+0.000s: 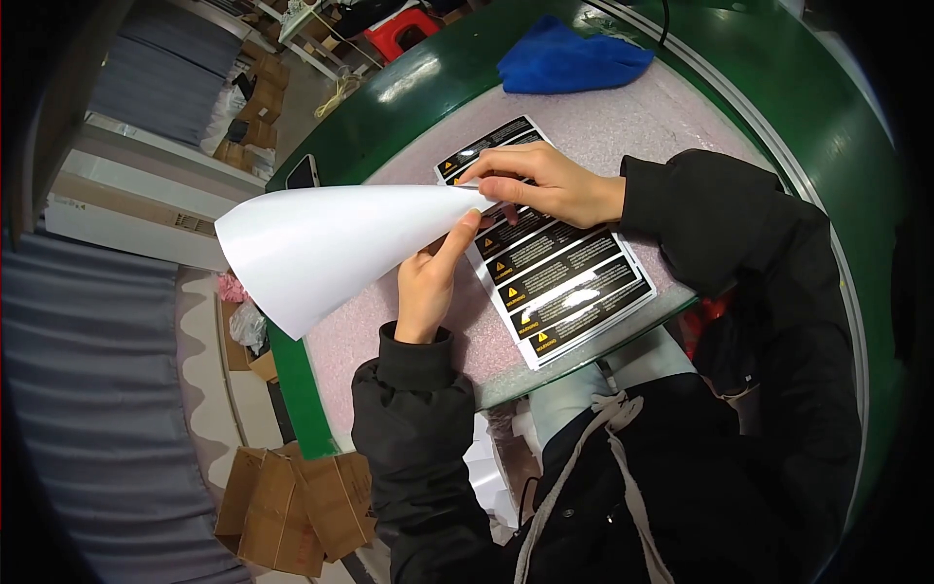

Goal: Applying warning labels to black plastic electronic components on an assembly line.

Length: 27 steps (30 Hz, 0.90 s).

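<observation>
A large white sheet (pixel 326 238) is curled into a cone shape above the table, its wide end toward the left. My left hand (pixel 428 287) grips its lower edge, thumb on top. At the narrow end, the fingers of my right hand (pixel 550 187) are pinched together on the sheet's edge. Below my hands lies a stack of glossy black label sheets (pixel 569 282) with yellow triangles and white lines between the rows. The curled sheet and my hands hide part of this stack.
Pinkish padding (pixel 681 112) covers the green table (pixel 389 92). A blue cloth (pixel 574 58) lies at the far side, and a phone (pixel 303 173) near the left edge. Cardboard boxes (pixel 292 506) stand on the floor at lower left; a red stool (pixel 401 31) is farther off.
</observation>
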### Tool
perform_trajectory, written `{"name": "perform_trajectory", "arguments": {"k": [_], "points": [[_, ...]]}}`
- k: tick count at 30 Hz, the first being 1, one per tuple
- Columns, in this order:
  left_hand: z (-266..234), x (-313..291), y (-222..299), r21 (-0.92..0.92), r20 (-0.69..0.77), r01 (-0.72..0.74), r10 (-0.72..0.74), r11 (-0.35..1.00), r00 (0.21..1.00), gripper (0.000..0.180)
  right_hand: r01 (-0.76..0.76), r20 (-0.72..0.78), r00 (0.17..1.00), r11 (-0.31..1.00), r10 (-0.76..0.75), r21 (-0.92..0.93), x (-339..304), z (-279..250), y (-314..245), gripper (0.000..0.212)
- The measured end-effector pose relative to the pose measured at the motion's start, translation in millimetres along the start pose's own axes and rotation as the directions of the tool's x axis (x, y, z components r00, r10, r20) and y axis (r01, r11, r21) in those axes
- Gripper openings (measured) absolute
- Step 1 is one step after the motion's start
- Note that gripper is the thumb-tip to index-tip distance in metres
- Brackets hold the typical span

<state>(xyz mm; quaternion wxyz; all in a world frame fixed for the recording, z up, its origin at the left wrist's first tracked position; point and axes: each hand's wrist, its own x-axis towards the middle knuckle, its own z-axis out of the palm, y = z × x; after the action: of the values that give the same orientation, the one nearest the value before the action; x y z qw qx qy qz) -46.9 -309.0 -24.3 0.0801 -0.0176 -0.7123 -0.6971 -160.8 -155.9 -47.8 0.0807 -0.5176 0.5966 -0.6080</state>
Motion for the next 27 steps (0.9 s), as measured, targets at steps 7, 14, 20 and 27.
{"name": "perform_trajectory", "arguments": {"k": [7,14,20,27], "points": [[-2.2,1.1,-3.3,0.001,-0.001,-0.012,0.012,1.000,1.000,0.024,-0.043,0.074,0.996,0.999,0.045,-0.029,-2.2,-1.5,-4.1,0.030],[-2.6,1.1,-5.3,0.002,-0.020,-0.020,0.020,1.000,1.000,0.022,-0.062,0.026,0.998,0.993,0.059,0.096,-2.0,2.4,0.1,0.033],[-1.8,-1.7,-2.1,0.008,-0.018,-0.015,0.015,1.000,1.000,0.022,-0.072,0.015,0.997,0.990,0.071,0.120,-2.3,2.2,1.7,0.033],[-3.1,-0.7,-1.2,-0.013,-0.010,-0.035,0.035,0.999,0.999,0.020,-0.125,-0.017,0.992,0.986,0.128,0.114,-2.2,-0.1,-2.9,0.032]]}}
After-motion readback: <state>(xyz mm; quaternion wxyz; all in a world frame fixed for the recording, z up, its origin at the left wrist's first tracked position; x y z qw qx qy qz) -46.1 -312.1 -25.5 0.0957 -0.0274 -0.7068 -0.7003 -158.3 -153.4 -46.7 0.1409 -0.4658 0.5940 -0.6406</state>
